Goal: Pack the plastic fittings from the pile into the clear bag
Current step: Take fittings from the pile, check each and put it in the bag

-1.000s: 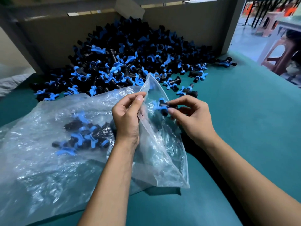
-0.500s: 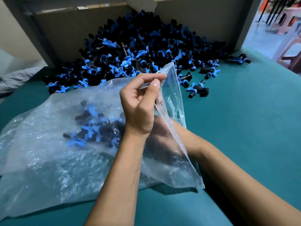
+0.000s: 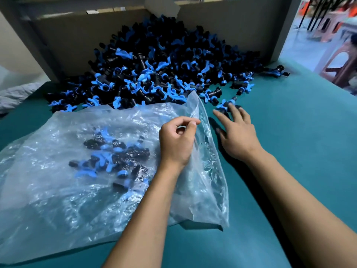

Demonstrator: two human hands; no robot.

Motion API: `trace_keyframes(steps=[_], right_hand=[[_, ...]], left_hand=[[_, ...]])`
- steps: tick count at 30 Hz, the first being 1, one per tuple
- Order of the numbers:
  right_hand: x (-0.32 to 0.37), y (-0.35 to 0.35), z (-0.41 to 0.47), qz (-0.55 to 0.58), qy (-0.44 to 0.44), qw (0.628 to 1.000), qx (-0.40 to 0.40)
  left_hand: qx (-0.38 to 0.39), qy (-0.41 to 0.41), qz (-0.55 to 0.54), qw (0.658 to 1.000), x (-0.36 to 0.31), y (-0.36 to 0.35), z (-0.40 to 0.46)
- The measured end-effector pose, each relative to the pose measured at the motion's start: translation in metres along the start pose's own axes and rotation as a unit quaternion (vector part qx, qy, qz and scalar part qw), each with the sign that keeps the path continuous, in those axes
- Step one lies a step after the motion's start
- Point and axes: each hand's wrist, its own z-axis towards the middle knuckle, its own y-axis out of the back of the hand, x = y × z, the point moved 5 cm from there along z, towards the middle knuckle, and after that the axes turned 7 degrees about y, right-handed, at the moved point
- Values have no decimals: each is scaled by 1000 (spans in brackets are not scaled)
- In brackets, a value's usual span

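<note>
Fittings (image 3: 154, 74), black with blue winged collars, lie heaped in a big pile against a brown cardboard wall (image 3: 63, 33) at the far side of a teal table (image 3: 289, 151), with a few strays scattered off the pile's right edge. Just in front of the pile, a clear plastic bag (image 3: 58, 200) lies crumpled on the table, spreading toward the left and near edges, and a small cluster of bagged fittings (image 3: 116, 157) shows through its film near the middle. The left hand (image 3: 176, 142) rests over the bag's right part, thumb and forefinger pinching the film at the mouth and lifting that edge into a raised flap, the other fingers curled under. The right hand (image 3: 237, 136) is outside the bag, just right of the mouth, palm down, fingers straight and slightly spread; its fingertips (image 3: 230, 109) reach one loose fitting (image 3: 225, 104) lying on the table apart from the pile, though whether they touch it is blurred and cannot be told. Another stray fitting (image 3: 276, 71) sits well to the right near the wall's end. Beyond the table's right corner, a brown plastic stool (image 3: 343, 62) stands on a pale floor.
</note>
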Motion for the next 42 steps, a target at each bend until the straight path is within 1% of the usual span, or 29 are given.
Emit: trace_keyframes(steps=[1, 2, 3, 5, 6, 7, 8, 11, 12, 14, 17, 21, 22, 23, 24, 25, 26, 27, 28, 29, 30, 31, 34, 36, 38, 40, 42], right_hand=[[-1, -2, 1, -1, 3, 1000, 9], [-1, -2, 2, 13, 9, 1000, -3], [0, 1, 2, 37, 10, 999, -31], [-3, 12, -1, 65, -18, 991, -116], [-7, 17, -2, 62, -39, 985, -159], [-10, 21, -1, 49, -57, 980, -182], [-11, 21, 1, 39, -65, 982, -174], [-9, 8, 12, 28, -55, 996, -57], [-9, 5, 14, 31, -47, 997, -45], [-10, 7, 13, 61, -38, 995, -68], [-14, 17, 1, 125, -65, 980, -139], [-10, 25, -9, 141, -57, 970, -190], [-9, 27, -11, 163, -58, 963, -209], [-9, 29, -14, 214, -69, 947, -229], [-10, 28, -17, 304, -90, 916, -245], [-9, 26, -20, 431, -114, 860, -249], [-6, 21, -22, 562, -134, 781, -237], [-1, 16, -23, 669, -148, 697, -213], [5, 13, -24, 737, -150, 632, -186], [11, 10, -24, 771, -142, 601, -156], [16, 9, -24, 785, -129, 592, -125], [21, 8, -23, 789, -112, 597, -95], [29, 5, -21, 775, -71, 627, -21], [28, 5, -20, 767, -51, 639, -15], [25, 5, -19, 766, -41, 640, -31], [25, 4, -20, 763, -36, 644, -29], [26, 1, -20, 744, -31, 668, -10]], left_hand=[[-1, 10, 13, 1000, 3, 0, 1], [-1, 19, 22, 1000, 5, 1, 1], [-3, 25, 28, 999, 7, 2, 1], [-11, 30, 32, 999, 10, 2, 2], [-14, 32, 32, 999, 10, 2, 2], [-16, 34, 33, 999, 12, 2, 3], [-16, 39, 35, 998, 13, 2, 4], [-17, 51, 46, 997, 17, 2, 6], [-15, 58, 49, 997, 19, 2, 7], [-8, 72, 49, 996, 22, 2, 8], [-2, 80, 45, 996, 24, 2, 8], [5, 92, 42, 995, 26, 3, 10], [6, 96, 44, 994, 26, 3, 10], [7, 97, 45, 994, 27, 3, 10], [8, 100, 43, 994, 28, 3, 11], [10, 100, 39, 994, 28, 3, 11], [12, 99, 37, 994, 29, 3, 12], [14, 94, 39, 995, 29, 3, 13], [21, 89, 39, 995, 28, 3, 13], [29, 88, 33, 995, 27, 2, 13], [37, 91, 18, 995, 27, 1, 13], [42, 92, -1, 995, 26, 1, 12], [38, 87, -39, 995, 22, 4, 12], [37, 102, -60, 992, 21, 5, 13], [43, 125, -82, 988, 22, 5, 12], [48, 131, -88, 986, 23, 3, 10], [56, 140, -110, 982, 23, 2, 9]])
